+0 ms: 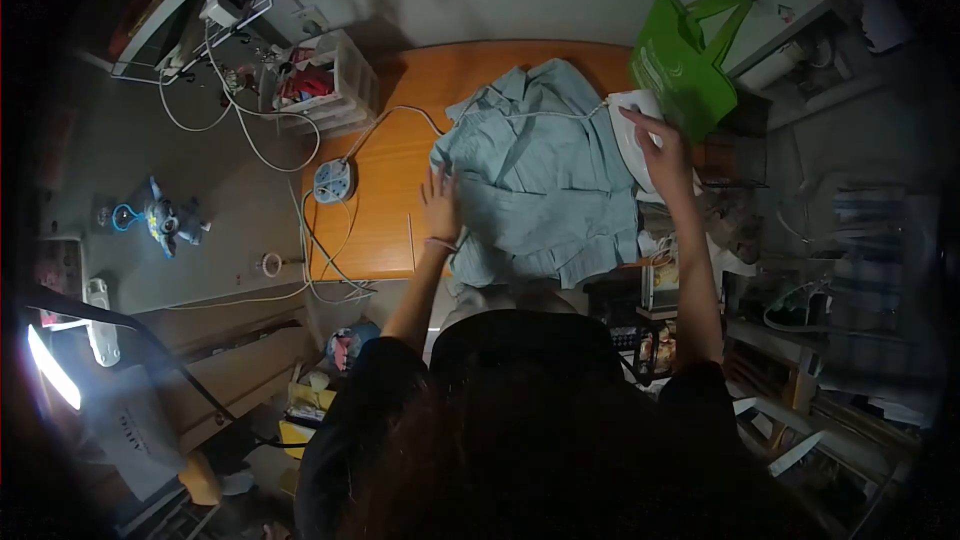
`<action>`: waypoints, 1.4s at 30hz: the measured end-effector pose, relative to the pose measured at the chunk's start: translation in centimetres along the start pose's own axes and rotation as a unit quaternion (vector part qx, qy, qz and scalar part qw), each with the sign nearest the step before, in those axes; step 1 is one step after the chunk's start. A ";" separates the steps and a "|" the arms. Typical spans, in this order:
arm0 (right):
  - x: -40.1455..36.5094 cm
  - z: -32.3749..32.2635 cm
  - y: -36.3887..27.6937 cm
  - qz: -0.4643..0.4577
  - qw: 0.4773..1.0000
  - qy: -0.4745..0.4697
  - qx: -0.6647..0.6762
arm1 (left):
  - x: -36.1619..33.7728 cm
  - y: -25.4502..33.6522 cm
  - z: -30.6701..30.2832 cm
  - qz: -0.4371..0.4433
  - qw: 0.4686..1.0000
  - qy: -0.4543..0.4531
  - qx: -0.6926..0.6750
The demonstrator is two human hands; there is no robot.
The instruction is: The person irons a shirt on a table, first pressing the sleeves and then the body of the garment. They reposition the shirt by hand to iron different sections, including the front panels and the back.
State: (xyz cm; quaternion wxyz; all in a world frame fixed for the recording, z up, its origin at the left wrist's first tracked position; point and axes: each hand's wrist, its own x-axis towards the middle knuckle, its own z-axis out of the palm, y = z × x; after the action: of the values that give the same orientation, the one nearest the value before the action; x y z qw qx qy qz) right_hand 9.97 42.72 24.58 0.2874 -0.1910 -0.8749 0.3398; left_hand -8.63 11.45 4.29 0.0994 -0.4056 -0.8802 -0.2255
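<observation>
A pale blue-green garment [540,180] lies wrinkled over the wooden table [385,225]. My left hand [440,205] rests at the garment's left edge, fingers spread, with a band around the wrist. At the right edge of the cloth is a white iron [632,135], its cord running left across the garment. My right hand [658,155] is on the iron, fingers around its handle, with one finger stretched toward its cord end. The iron's underside is hidden.
A green bag [685,65] stands at the back right. Left of the garment are a power strip [334,181] with cables and a clear drawer box [345,90] holding red items. A bright lamp [54,367] shines at the far left.
</observation>
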 end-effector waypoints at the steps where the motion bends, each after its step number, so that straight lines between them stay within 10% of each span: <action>1: -0.7 0.0 -0.1 0.029 0.999 -0.006 0.023 | 0.6 -2.4 -0.1 0.013 0.999 -0.022 -0.027; 4: -1.9 0.4 -0.1 0.062 0.998 -0.003 -0.003 | 2.3 -6.3 0.6 0.084 0.982 -0.172 0.002; 16: -4.8 1.6 -2.2 0.155 0.985 0.010 0.073 | 11.2 -7.4 2.7 -0.009 0.934 -0.124 -0.335; 18: -5.8 2.6 -2.0 0.153 0.985 0.026 0.073 | 9.6 -5.2 1.7 -0.064 0.982 0.132 -0.116; 21: -7.5 3.6 -1.7 0.164 0.984 0.053 0.052 | 3.0 -5.8 6.6 -0.502 0.847 0.090 -0.150; 24: -9.1 4.5 -1.0 0.190 0.978 0.077 0.045 | -1.8 -6.0 11.3 -0.435 0.856 0.085 -0.266; 26: -9.9 5.0 -0.7 0.204 0.973 0.089 0.058 | -1.1 -4.2 8.4 -0.443 0.822 -0.129 -0.334; 42: -8.3 7.9 -2.8 0.237 0.948 0.144 0.157 | 5.7 -17.3 2.3 -0.376 0.907 0.051 -0.185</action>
State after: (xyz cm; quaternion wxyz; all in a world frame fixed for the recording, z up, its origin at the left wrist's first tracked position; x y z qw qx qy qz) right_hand 10.97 32.53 18.71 0.3481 -0.3920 -0.6890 0.5004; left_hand -25.50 6.51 -1.13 -0.0248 -0.0435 -0.9038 -0.4249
